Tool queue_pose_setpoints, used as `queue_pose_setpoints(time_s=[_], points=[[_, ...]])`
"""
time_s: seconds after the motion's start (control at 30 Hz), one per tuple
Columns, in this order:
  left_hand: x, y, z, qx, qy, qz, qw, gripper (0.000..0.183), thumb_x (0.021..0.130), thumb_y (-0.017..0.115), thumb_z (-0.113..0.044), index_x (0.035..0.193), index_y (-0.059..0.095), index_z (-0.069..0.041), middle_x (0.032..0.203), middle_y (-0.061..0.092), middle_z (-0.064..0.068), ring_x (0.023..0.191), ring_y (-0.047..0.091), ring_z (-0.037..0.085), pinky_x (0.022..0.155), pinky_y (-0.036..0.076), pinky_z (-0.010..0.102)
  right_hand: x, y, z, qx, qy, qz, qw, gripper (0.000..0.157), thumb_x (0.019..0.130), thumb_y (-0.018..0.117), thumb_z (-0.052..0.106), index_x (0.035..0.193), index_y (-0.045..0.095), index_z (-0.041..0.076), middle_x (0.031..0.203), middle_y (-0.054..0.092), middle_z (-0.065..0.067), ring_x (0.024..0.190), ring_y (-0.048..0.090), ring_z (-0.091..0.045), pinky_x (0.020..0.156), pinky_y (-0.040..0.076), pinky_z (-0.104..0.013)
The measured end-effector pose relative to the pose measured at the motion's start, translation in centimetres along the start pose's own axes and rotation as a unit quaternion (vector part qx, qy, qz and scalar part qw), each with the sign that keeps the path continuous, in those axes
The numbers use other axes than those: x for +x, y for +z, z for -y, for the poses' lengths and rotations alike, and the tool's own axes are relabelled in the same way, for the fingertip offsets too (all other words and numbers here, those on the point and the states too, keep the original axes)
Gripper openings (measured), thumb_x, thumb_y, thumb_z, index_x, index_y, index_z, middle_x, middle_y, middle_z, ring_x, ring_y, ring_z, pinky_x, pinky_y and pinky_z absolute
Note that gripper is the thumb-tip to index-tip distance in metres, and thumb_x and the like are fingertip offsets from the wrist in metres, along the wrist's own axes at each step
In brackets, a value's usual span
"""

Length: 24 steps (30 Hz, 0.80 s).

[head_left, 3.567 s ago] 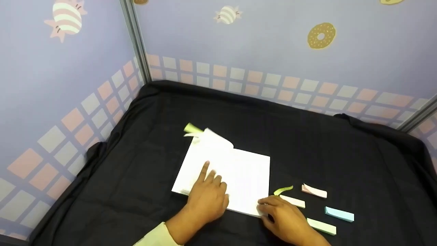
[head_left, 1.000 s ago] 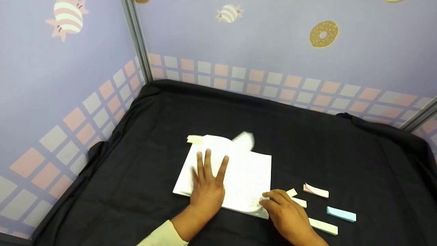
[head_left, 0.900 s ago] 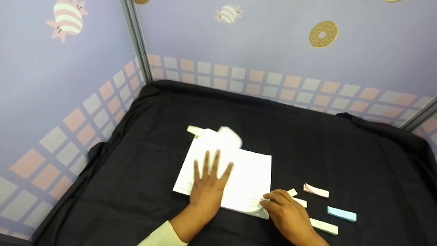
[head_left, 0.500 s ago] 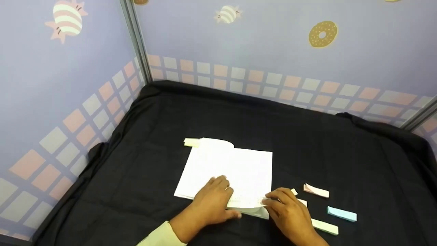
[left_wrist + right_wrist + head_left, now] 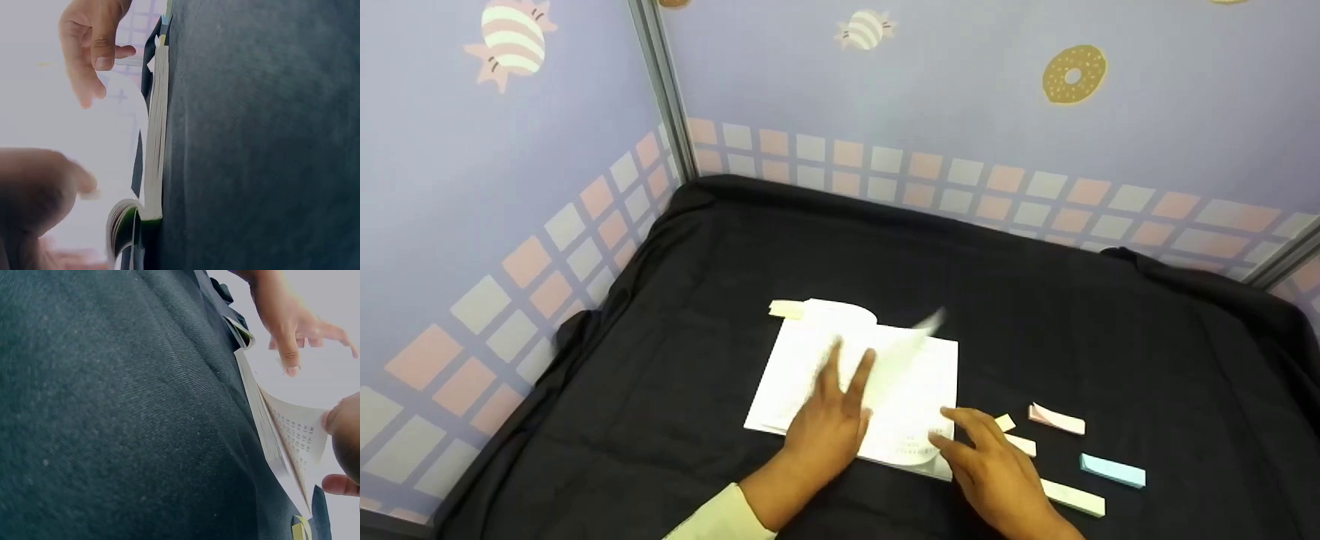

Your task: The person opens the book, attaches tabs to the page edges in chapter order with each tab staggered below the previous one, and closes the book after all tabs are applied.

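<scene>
An open book (image 5: pixel 781 382) with white pages lies on the black cloth. My left hand (image 5: pixel 826 424) is over its middle with the fingers spread, and a blurred leaf (image 5: pixel 906 358) stands raised beside those fingers. At the lower right corner my right hand (image 5: pixel 996 472) has thumb and forefinger apart. In the right wrist view a fingertip meets the edge of a lifted printed page (image 5: pixel 295 430), while the thumb stays clear of it. Pale yellow sticky tabs (image 5: pixel 786 309) jut from the book's upper left edge.
Right of the book lie sticky-note pads: pink (image 5: pixel 1056 420), blue (image 5: pixel 1112 471), pale green (image 5: pixel 1074 498) and pale yellow (image 5: pixel 1021 445), partly behind the right hand. Black cloth (image 5: pixel 997 285) covers the table. Patterned wall panels (image 5: pixel 885 90) rise behind and at the left.
Page leaves have been turning under the left hand, which drew back to the lower edge and then moved up with fingers spread. The right hand stays at the corner, its thumb and forefinger now wider apart.
</scene>
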State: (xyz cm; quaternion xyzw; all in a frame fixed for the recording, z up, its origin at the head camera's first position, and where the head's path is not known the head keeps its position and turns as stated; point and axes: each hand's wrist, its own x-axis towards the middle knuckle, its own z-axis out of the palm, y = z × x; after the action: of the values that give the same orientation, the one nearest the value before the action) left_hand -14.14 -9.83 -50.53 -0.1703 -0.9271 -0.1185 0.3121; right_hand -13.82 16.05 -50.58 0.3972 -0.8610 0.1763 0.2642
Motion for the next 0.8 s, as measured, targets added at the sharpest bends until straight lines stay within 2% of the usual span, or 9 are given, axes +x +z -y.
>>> queue_pose_setpoints(time_s=[0.07, 0.17, 0.27, 0.33, 0.47, 0.53, 0.63, 0.7, 0.8], points=[[0.04, -0.16, 0.24, 0.03, 0.007, -0.004, 0.9995, 0.095, 0.071, 0.071, -0.007, 0.148, 0.02, -0.029, 0.151, 0.015, 0.023, 0.133, 0.024, 0.045, 0.1, 0.034, 0.053, -0.08, 0.06, -0.08, 0.005, -0.016, -0.004, 1.0, 0.036, 0.072, 0.074, 0.008, 0.105, 0.072, 0.023, 0.127, 0.055, 0.0, 0.114, 0.052, -0.022, 0.071, 0.053, -0.03], [0.2, -0.6, 0.52, 0.072, 0.064, 0.049, 0.9942, 0.075, 0.072, 0.072, -0.005, 0.137, 0.045, -0.029, 0.154, 0.016, 0.014, 0.138, 0.009, 0.042, 0.105, 0.011, 0.063, -0.16, 0.06, -0.09, 0.004, -0.013, -0.01, 1.0, 0.033, 0.068, 0.078, 0.007, 0.097, 0.073, 0.023, 0.122, 0.058, 0.003, 0.111, 0.053, -0.019, 0.069, 0.052, -0.027], [0.29, -0.87, 0.45, 0.061, 0.129, 0.121, 0.9823, 0.036, 0.074, 0.072, -0.011, 0.108, 0.067, -0.023, 0.137, 0.048, 0.002, 0.136, 0.027, 0.031, 0.108, 0.018, 0.052, -0.14, -0.01, -0.06, 0.0, -0.002, -0.023, 1.0, 0.025, 0.068, 0.08, 0.011, 0.089, 0.074, 0.023, 0.117, 0.06, 0.006, 0.108, 0.054, -0.017, 0.069, 0.051, -0.026], [0.3, -0.92, 0.31, 0.049, 0.147, 0.159, 0.9751, 0.011, 0.079, 0.07, -0.021, 0.09, 0.068, -0.021, 0.116, 0.062, -0.001, 0.128, 0.042, 0.027, 0.105, 0.028, 0.047, -0.03, -0.04, -0.02, 0.0, 0.002, -0.032, 0.999, 0.02, 0.069, 0.08, 0.013, 0.086, 0.074, 0.021, 0.114, 0.061, 0.006, 0.106, 0.055, -0.016, 0.072, 0.05, -0.025], [0.12, -0.82, -0.05, 0.021, 0.112, 0.21, 0.971, 0.038, 0.076, 0.067, -0.054, 0.087, 0.064, -0.018, 0.097, 0.059, -0.001, 0.112, 0.048, 0.025, 0.097, 0.036, 0.049, 0.26, -0.07, 0.08, 0.002, 0.002, -0.049, 0.999, 0.017, 0.071, 0.078, 0.013, 0.086, 0.073, 0.019, 0.111, 0.062, 0.006, 0.104, 0.055, -0.016, 0.076, 0.049, -0.025], [0.03, -0.73, -0.12, 0.021, 0.096, 0.212, 0.9724, 0.048, 0.073, 0.065, -0.063, 0.087, 0.063, -0.017, 0.096, 0.055, 0.0, 0.106, 0.046, 0.025, 0.092, 0.038, 0.05, 0.39, -0.08, 0.14, 0.006, 0.002, -0.058, 0.998, 0.016, 0.072, 0.076, 0.013, 0.087, 0.073, 0.018, 0.11, 0.062, 0.006, 0.104, 0.055, -0.016, 0.075, 0.049, -0.025], [0.01, -0.58, -0.07, 0.03, 0.087, 0.191, 0.9773, 0.043, 0.076, 0.067, -0.055, 0.091, 0.063, -0.015, 0.095, 0.055, 0.001, 0.099, 0.047, 0.024, 0.085, 0.041, 0.048, 0.47, -0.1, 0.21, 0.006, 0.011, -0.064, 0.998, 0.026, 0.074, 0.076, 0.014, 0.099, 0.072, 0.017, 0.116, 0.06, 0.003, 0.106, 0.054, -0.018, 0.072, 0.051, -0.027], [0.06, -0.48, -0.03, 0.032, 0.078, 0.166, 0.9826, 0.042, 0.08, 0.065, -0.044, 0.107, 0.062, -0.013, 0.096, 0.057, 0.003, 0.098, 0.05, 0.024, 0.082, 0.043, 0.045, 0.44, -0.14, 0.25, 0.003, 0.024, -0.058, 0.998, 0.042, 0.073, 0.076, 0.015, 0.115, 0.067, 0.016, 0.123, 0.057, 0.0, 0.11, 0.053, -0.019, 0.072, 0.051, -0.029], [0.12, -0.35, -0.08, 0.008, 0.031, 0.106, 0.9939, 0.068, 0.081, 0.067, -0.036, 0.139, 0.041, -0.01, 0.106, 0.057, 0.009, 0.097, 0.055, 0.026, 0.075, 0.049, 0.039, 0.31, -0.16, 0.24, -0.006, 0.034, -0.035, 0.999, 0.06, 0.072, 0.077, 0.016, 0.13, 0.058, 0.018, 0.133, 0.05, -0.003, 0.116, 0.05, -0.02, 0.073, 0.051, -0.031]])
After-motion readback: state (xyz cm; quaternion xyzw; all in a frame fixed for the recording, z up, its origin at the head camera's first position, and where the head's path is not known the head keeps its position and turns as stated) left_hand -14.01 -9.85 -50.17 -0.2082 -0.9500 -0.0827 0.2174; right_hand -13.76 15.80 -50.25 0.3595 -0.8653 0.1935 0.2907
